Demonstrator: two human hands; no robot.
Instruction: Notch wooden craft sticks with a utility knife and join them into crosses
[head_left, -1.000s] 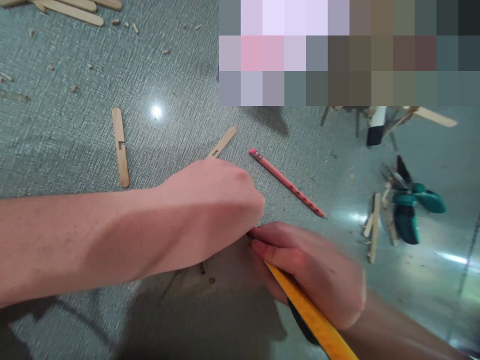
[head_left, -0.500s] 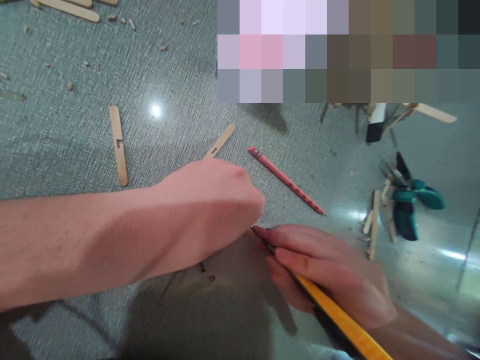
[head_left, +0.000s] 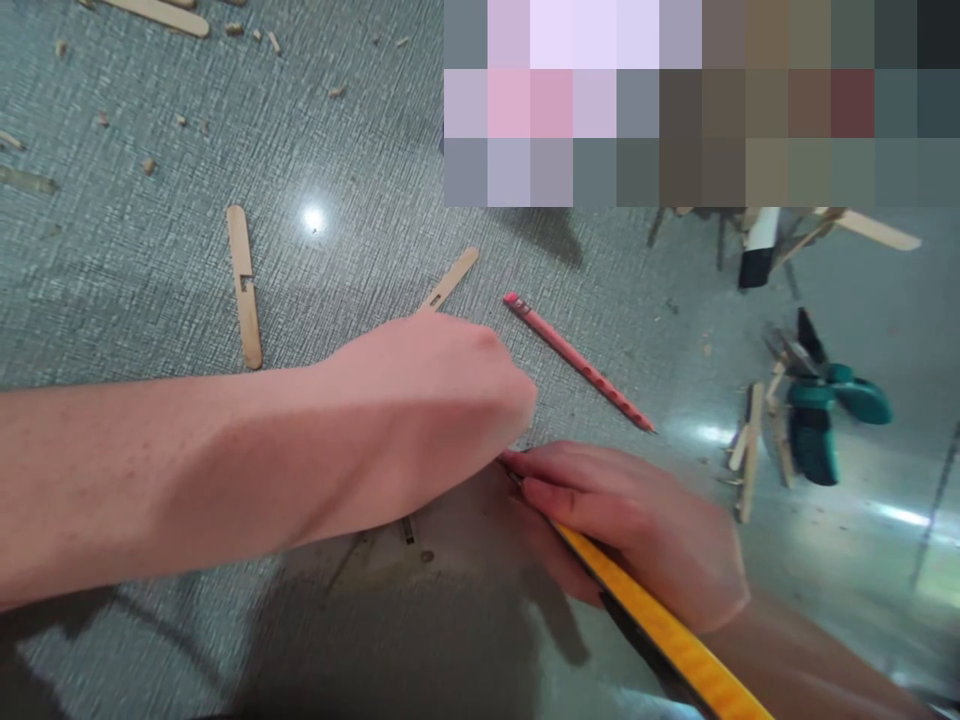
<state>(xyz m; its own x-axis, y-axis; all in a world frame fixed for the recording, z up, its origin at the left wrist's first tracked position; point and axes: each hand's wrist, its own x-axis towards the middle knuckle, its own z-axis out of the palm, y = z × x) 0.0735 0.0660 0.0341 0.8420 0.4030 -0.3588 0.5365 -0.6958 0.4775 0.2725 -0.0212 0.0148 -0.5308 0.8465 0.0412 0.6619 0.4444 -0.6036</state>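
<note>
My left hand (head_left: 442, 390) reaches in from the left, curled into a fist with its back to me. Its fingers are turned away, so whatever they grip is hidden. A wooden craft stick (head_left: 454, 278) with a small slot pokes out beyond its knuckles; I cannot tell whether the hand touches it. My right hand (head_left: 637, 520) is closed around a yellow and black utility knife (head_left: 660, 620), its tip close beside the left hand. Another craft stick (head_left: 243, 290), notched at the middle, lies farther left. A red pencil (head_left: 581, 362) lies beyond my right hand.
Green-handled pliers (head_left: 814, 430) lie at the right, beside wooden stick pieces (head_left: 750, 455). More craft sticks (head_left: 165, 14) and scraps (head_left: 149, 166) are scattered at the upper left. A blurred patch covers the upper right of the grey textured table (head_left: 360, 130).
My right hand and the utility knife have shifted slightly left and up toward the left hand. The left hand keeps its pose; the whole view has drifted slightly.
</note>
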